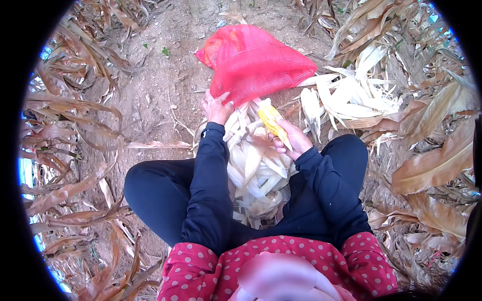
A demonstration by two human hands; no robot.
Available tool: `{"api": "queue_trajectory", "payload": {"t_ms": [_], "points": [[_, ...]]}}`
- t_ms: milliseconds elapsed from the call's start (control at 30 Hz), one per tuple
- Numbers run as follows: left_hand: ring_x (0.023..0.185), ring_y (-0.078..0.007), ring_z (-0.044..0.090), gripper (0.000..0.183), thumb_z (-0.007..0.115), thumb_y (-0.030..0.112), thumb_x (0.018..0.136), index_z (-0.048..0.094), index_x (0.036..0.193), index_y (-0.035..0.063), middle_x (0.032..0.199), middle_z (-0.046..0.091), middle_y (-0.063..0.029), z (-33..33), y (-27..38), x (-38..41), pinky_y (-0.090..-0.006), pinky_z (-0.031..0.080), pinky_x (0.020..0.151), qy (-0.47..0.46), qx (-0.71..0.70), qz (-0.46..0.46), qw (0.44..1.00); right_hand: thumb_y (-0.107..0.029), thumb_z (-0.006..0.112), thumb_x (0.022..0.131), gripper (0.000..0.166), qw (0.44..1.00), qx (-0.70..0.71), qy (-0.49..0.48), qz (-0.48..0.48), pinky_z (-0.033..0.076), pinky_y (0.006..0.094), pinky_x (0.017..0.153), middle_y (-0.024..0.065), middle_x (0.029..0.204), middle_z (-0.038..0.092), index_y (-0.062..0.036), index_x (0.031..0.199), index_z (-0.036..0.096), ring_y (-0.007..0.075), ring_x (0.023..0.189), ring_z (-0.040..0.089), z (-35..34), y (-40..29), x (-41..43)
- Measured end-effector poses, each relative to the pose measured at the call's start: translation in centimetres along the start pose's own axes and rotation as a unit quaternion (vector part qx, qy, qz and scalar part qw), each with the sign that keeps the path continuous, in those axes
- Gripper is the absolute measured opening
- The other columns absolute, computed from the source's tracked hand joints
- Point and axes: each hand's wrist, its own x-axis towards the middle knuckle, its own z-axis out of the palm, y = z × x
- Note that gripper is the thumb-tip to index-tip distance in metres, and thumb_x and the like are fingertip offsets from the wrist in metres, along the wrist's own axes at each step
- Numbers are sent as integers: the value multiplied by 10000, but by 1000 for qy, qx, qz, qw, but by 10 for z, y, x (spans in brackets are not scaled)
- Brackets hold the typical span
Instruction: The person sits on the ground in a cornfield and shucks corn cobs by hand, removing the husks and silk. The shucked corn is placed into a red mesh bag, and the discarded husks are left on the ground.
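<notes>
A red mesh sack (pixel 260 64) lies on the soil in front of me, with orange-yellow contents showing faintly through its far left part. My left hand (pixel 217 108) is at the sack's near left edge, its fingers on the mesh; some fingertips are hidden by the fabric. In my right hand (pixel 292 140) is a husked yellow ear of corn (pixel 270 119), its far end pointing towards the sack's near edge. Pale corn husks (pixel 256 165) are heaped between my bent legs, under and between both forearms.
More pale husks (pixel 348 98) lie right of the sack. Dry corn plants with brown leaves (pixel 437 161) border the right side, and others (pixel 67 150) the left. Bare soil (pixel 150 98) with small stones and a few green sprouts runs left of the sack.
</notes>
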Motion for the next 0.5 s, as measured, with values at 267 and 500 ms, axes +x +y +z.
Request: {"api": "queue_trajectory", "payload": {"t_ms": [267,500], "points": [[1299,-333,377,620,659,253,783,471,1285,-58,1401,376,-236,15,-48,46,-361,284,1091,-59,-110,-27,992,-382,522,929,350,998,-44,17,34,332,221,431,33,784,512,-109,1146,492,80,520,420,9,-17,60],[1265,-320,430,510,635,159,784,525,1227,-69,1330,460,-246,-8,3,43,-349,321,1067,41,-299,45,952,-273,609,881,298,988,-32,88,-123,519,347,692,90,949,575,-74,1084,520,212,831,599,25,-71,163]]}}
